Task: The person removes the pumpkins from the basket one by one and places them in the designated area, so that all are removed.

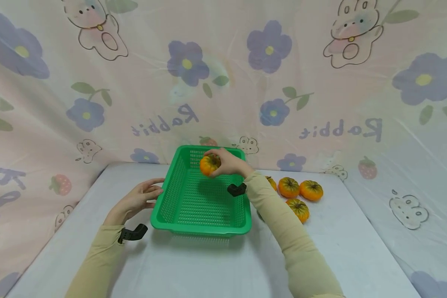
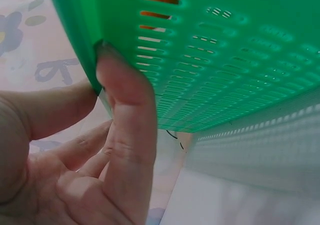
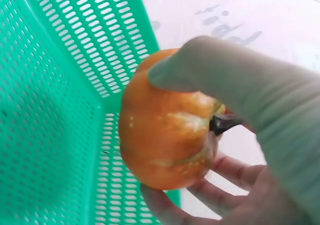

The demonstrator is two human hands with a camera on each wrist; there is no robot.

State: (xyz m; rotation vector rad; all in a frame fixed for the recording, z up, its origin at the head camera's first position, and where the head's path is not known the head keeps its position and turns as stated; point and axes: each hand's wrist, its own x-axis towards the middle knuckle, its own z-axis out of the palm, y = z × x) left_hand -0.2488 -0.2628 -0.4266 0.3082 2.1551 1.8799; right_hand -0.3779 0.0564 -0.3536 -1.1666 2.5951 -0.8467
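A small orange pumpkin (image 1: 207,165) is gripped in my right hand (image 1: 229,162), above the far part of a green plastic basket (image 1: 201,229). In the right wrist view, thumb and fingers reach around the pumpkin (image 3: 165,127), whose dark stem points toward the palm. The basket's inside looks bare below it. At the basket's left side is my left hand (image 1: 137,198). The left wrist view has its thumb and index finger pinching the basket's rim (image 2: 82,50), with the other fingers outside the slotted wall.
Right of the basket, several pumpkins lie on the white table (image 1: 342,236), among them one at the back (image 1: 311,190) and one nearer (image 1: 298,210). My right forearm partly covers others. A patterned curtain (image 1: 231,95) hangs behind the table.
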